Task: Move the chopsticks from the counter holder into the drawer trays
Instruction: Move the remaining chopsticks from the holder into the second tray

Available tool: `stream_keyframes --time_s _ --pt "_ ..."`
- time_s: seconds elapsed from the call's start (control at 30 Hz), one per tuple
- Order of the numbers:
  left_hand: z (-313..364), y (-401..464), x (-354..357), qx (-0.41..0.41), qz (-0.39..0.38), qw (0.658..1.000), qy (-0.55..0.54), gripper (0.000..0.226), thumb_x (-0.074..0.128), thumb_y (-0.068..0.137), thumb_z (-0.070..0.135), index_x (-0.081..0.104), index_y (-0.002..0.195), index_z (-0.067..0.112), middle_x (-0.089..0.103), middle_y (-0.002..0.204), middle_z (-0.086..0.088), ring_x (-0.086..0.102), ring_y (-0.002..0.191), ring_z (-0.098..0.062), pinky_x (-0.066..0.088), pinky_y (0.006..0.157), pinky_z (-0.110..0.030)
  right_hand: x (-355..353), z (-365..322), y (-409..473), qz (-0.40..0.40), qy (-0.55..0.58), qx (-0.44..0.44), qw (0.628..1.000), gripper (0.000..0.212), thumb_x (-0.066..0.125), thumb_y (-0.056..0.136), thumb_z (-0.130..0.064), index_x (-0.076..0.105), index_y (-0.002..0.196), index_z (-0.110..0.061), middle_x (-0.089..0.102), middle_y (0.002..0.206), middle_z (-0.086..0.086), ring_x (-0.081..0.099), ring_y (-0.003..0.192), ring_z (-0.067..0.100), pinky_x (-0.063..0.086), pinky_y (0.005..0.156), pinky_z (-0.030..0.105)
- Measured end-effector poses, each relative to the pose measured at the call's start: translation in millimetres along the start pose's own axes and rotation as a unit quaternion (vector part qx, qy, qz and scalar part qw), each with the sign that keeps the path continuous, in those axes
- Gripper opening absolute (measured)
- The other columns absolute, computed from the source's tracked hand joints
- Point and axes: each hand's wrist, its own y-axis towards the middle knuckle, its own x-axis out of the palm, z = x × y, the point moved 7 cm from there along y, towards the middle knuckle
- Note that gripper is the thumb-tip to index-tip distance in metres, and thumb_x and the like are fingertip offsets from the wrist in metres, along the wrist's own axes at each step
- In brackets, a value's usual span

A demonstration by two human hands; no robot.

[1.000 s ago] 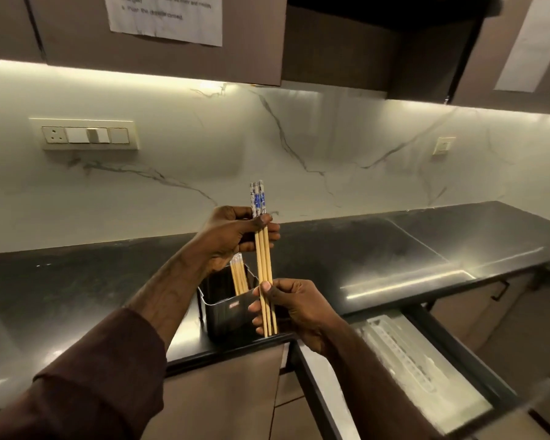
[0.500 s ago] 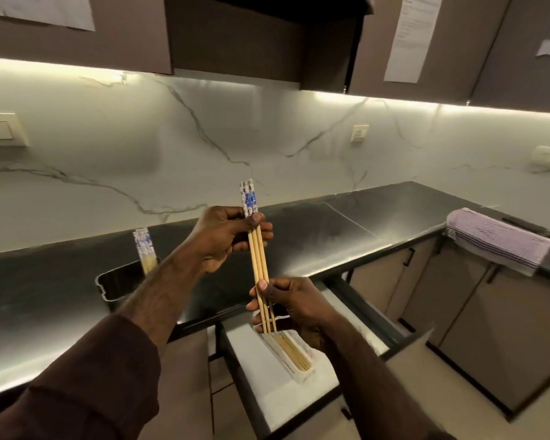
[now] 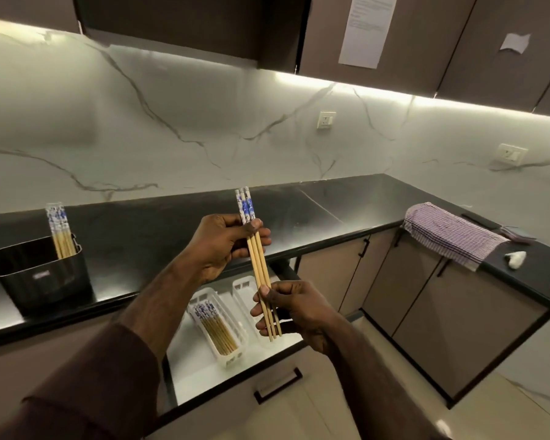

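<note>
Three chopsticks (image 3: 257,249) gripped by both hands: left hand (image 3: 223,246) near the patterned tops, right hand (image 3: 291,308) pinching the tips. Two trays (image 3: 232,360) in the drawer (image 3: 204,376), one holder (image 3: 42,274) on the worktop (image 3: 315,217).

The right-hand tray (image 3: 246,293) lies mostly hidden behind the held chopsticks (image 3: 261,268).

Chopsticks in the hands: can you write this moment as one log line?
left hand: holds chopsticks near top | right hand: pinches tips | over open drawer | left tray: has chopsticks | holder: some remain
</note>
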Motion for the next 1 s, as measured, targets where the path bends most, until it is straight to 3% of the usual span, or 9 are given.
stream_keyframes --time_s 0.3,0.5,0.63,1.0 --pt "-29 37 30 -0.012 0.004 1.000 -0.006 0.042 0.071 0.073 0.020 0.066 0.109 0.000 0.075 0.096 -0.018 0.074 0.091 -0.030 0.061 0.070 -0.032 -49 8 13 0.017 0.001 0.009 1.000 0.030 0.062 0.094 -0.026 0.070 0.102 0.002 0.075 0.087 0.014 0.070 0.071 0.025 0.059 0.067 0.034" --pt "-36 78 34 -0.015 0.005 1.000 -0.004 0.043 0.070 0.072 0.019 0.065 0.110 -0.002 0.075 0.096 -0.019 0.074 0.090 -0.030 0.061 0.069 -0.032 -75 4 47 0.017 0.001 0.004 1.000 0.026 0.062 0.095 -0.026 0.072 0.098 -0.002 0.075 0.088 0.014 0.070 0.072 0.025 0.061 0.070 0.037" --pt "-38 112 36 -0.018 0.001 1.000 0.005 0.042 0.070 0.071 0.020 0.066 0.108 -0.001 0.075 0.094 -0.018 0.074 0.088 -0.029 0.060 0.066 -0.030 -93 -5 71 0.017 0.002 0.005 1.000 0.022 0.062 0.095 -0.026 0.074 0.091 -0.008 0.075 0.085 0.011 0.071 0.069 0.022 0.059 0.064 0.032" --pt "-75 168 31 -0.069 0.016 0.997 0.014 0.033 0.067 0.081 0.013 0.064 0.111 -0.002 0.075 0.095 -0.019 0.074 0.089 -0.031 0.062 0.074 -0.037 -131 13 124 -0.007 0.016 0.048 0.999 0.029 0.065 0.091 -0.030 0.072 0.102 -0.004 0.075 0.093 0.014 0.072 0.075 0.022 0.059 0.069 0.032"
